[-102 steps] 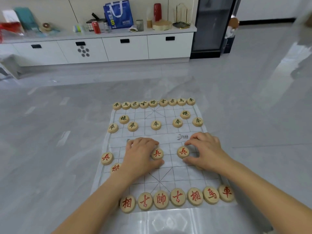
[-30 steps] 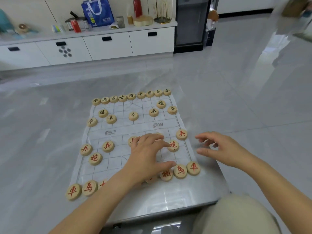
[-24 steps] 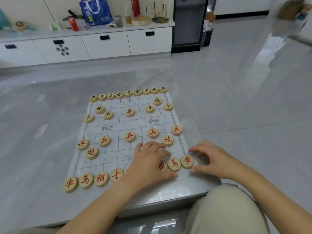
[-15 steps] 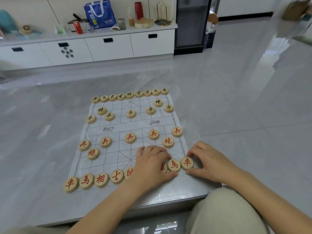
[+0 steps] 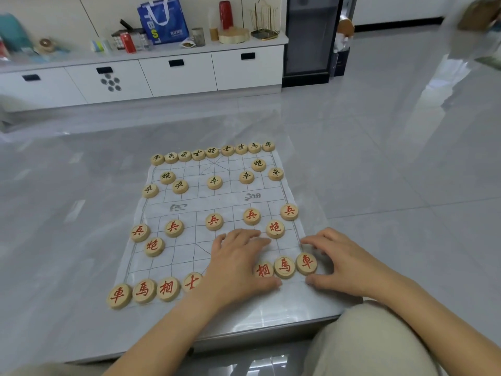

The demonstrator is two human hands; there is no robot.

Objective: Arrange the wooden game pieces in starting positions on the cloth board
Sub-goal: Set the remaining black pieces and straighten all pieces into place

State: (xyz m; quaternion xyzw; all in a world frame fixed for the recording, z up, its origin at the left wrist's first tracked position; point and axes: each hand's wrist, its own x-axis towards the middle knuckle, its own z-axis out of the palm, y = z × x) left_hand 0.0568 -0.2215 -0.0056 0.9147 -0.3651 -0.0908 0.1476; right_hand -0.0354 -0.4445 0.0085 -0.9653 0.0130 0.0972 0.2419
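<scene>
The cloth board [image 5: 217,202] lies flat on the grey worktop [image 5: 67,213], with its far edge at 12 o'clock from the person. Along that edge the black back row [image 5: 212,151] stands as nine discs in a line. Just inside it are two black cannons [image 5: 167,176] and five black pawns [image 5: 214,181] (their spacing is a little uneven). Nearer the person, five red pawns [image 5: 214,221] cross the board. Behind them sits one red cannon at 8 o'clock [image 5: 154,246] and another at 4 o'clock [image 5: 275,228].

The left hand [image 5: 238,267] lies palm down at the board's 6 o'clock, fingers fairly straight and close together, flat over the middle of the red back row. It grips nothing, and the discs beneath it are hidden. At its 9 o'clock four discs of that row show, the outermost being the left red chariot [image 5: 118,295]. At its 3 o'clock the red elephant [image 5: 264,270], red horse [image 5: 284,267] and right red chariot [image 5: 306,263] sit side by side, the elephant partly under the thumb.

The right hand [image 5: 347,264] rests at the board's 5 o'clock corner, fingers loosely bent and spread. Its forefinger lies beyond the right red chariot and its thumb on the near side, with a gap to the disc, so it holds nothing.

A beige trouser knee [image 5: 366,343] shows at 5 o'clock of the view. A white cabinet [image 5: 179,74] at 12 o'clock carries a blue bag [image 5: 162,20].
</scene>
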